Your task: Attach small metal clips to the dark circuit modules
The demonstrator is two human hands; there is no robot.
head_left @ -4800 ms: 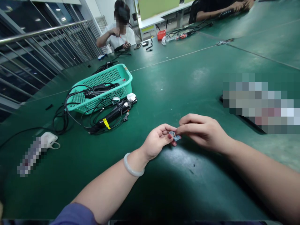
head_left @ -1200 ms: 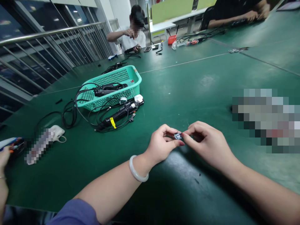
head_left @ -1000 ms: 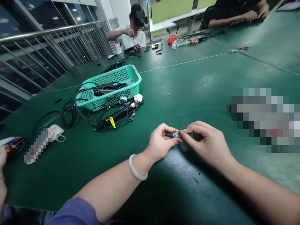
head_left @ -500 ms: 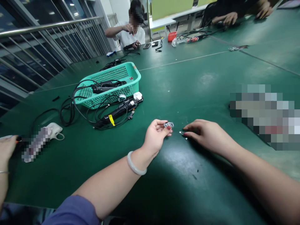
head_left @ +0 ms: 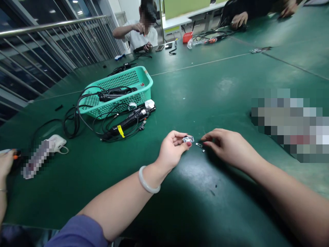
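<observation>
My left hand (head_left: 172, 150) pinches a small silvery part (head_left: 188, 139) between thumb and fingers, just above the green table (head_left: 180, 85). A pale bangle (head_left: 147, 180) sits on that wrist. My right hand (head_left: 228, 147) rests on the table a little to the right, fingers curled, its fingertips next to tiny metal pieces (head_left: 199, 145) lying loose on the mat. Whether those fingertips touch the pieces is unclear.
A teal basket (head_left: 138, 77) with black cables stands at the left, a black tool with a yellow tag (head_left: 125, 123) in front of it. A white mask (head_left: 58, 141) lies far left, near another person's hand (head_left: 5, 164). Other people sit at the far end.
Both hands held one small part together a second ago. They have drawn apart: the left keeps the silvery part, and tiny pieces now lie on the table by the right fingertips.
</observation>
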